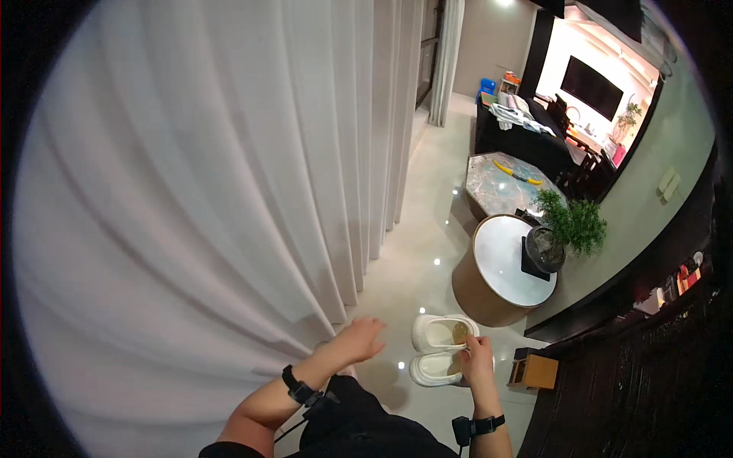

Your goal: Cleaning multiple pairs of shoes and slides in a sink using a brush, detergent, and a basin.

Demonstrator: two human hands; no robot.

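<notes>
A pair of white clogs hangs side by side from my right hand. The fingers pinch the inner rims where the two shoes meet, and their toes or heels beneath the hand are partly hidden. My left hand holds nothing; its fingers are apart above the pale tiled floor, close to the lower hem of a long light curtain. Both wrists wear a black strap with a small device.
Beyond the clogs stands a round side table bearing a potted green plant. Behind it is a marble-topped table with a yellow-and-black object. A small wooden stool sits by dark wood furniture at right.
</notes>
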